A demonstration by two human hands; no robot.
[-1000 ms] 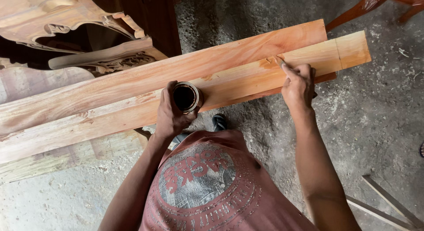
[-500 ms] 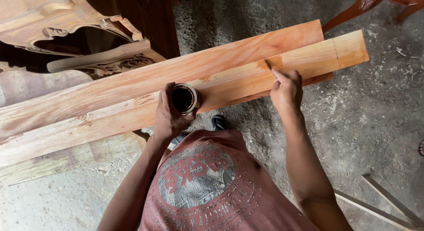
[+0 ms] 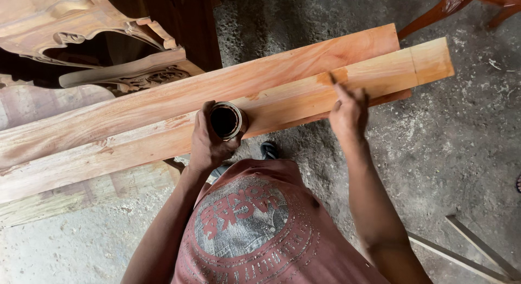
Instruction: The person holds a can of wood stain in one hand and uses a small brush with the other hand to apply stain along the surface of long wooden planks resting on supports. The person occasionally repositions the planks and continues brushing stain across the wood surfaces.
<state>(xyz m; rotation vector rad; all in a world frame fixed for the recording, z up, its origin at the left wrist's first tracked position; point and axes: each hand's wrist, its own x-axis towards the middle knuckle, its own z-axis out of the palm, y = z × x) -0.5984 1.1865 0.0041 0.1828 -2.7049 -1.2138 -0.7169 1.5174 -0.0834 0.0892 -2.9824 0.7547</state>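
Note:
My left hand (image 3: 205, 138) grips a small round tin (image 3: 226, 121) of dark liquid, held upright over the near wooden plank (image 3: 135, 148). My right hand (image 3: 347, 111) pinches a small brush (image 3: 332, 79) whose tip touches the near plank, where a darker wet patch (image 3: 332, 78) shows. A second, redder plank (image 3: 260, 72) lies alongside, just beyond the first. Both planks run diagonally from lower left to upper right. My reddish printed shirt (image 3: 255, 230) fills the bottom centre.
Carved wooden furniture parts (image 3: 92, 40) stand at the upper left. A reddish chair leg (image 3: 445, 10) crosses the top right. Thin wooden strips (image 3: 467, 251) lie on the rough concrete floor (image 3: 467, 143) at the lower right. A pale board (image 3: 81, 197) sits under the planks at the left.
My right hand has slid left along the near plank with the brush, away from the plank's right end. The left hand and tin have stayed in place.

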